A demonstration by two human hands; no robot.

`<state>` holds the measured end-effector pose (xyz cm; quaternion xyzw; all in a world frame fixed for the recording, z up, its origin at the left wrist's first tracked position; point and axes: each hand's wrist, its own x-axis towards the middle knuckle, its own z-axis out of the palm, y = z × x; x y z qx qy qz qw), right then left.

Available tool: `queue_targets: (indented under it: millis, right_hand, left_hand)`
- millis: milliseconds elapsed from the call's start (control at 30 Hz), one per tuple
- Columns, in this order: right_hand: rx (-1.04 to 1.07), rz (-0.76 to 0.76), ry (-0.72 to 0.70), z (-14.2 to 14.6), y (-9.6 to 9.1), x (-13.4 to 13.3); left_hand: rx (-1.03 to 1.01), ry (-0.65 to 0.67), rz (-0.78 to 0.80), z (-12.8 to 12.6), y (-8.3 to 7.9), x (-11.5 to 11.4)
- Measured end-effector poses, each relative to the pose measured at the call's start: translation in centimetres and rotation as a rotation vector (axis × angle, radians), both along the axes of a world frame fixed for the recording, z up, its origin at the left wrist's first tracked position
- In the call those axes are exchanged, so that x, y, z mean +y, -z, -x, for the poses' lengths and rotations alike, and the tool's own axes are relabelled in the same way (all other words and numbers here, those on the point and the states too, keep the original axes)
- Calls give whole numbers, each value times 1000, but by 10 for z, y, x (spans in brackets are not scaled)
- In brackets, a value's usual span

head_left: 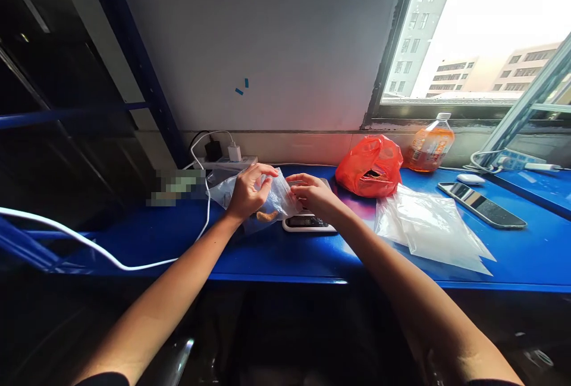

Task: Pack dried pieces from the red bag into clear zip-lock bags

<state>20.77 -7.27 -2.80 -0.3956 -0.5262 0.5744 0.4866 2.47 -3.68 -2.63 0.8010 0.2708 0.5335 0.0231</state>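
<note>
- Gripping a clear plastic bag (276, 198), the left hand (247, 193) is seen with its fingers curled round the bag's left part, thumb on the near side.
- The bag's right edge is pinched by the right hand (314, 194), whose fingers are pressed together on the film.
- The bag is held just above the blue worktop (276, 255), near its middle, over the left end of a small white kitchen scale (307, 222).
- Something small and tan (267, 216) is seen through the lower part of the bag; what it is cannot be told.
- A red plastic bag (370, 166) is set right of the hands, toward the far edge of the worktop.
- A bottle of orange drink (429, 145) is stood just right of the red bag, against the window sill.
- A stack of clear plastic bags (428, 228) is laid flat to the right of the scale, near the front edge.
- A phone (482, 204) is laid further right, well apart from the hands, with a white computer mouse (470, 179) just beyond it.
- A white power strip (225, 162) with plugs in it is placed at the far side behind the left hand, and a white cable (111, 258) is trailed from it across the worktop to the left.
</note>
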Motion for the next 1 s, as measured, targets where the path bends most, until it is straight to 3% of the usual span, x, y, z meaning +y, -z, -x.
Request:
queue_targets:
  millis: [133,333,533,700,767,900,1000]
  right_hand:
    - [-8,31,-3,-1,0,-1]
    - [-23,-66,-76,-1,7,1]
    - [-32,-238,-60,-1,10,3]
    - [-173,-292,-107,3,6,-2]
    - [-253,-331,-51,4,4,-2]
    - [-495,-433,201,-3,0,3]
    - [-543,-439,251,-9,-2,5]
  left_hand:
    - [100,34,-34,1,-1,-1]
    - [332,113,10,1,-2,-2]
    - [432,64,46,3,-4,-4]
    - [569,87,43,3,-4,-3]
    - [587,95,42,2,-4,-3]
    - [578,95,59,0,-4,-5]
    - [526,92,38,-1,-3,-6]
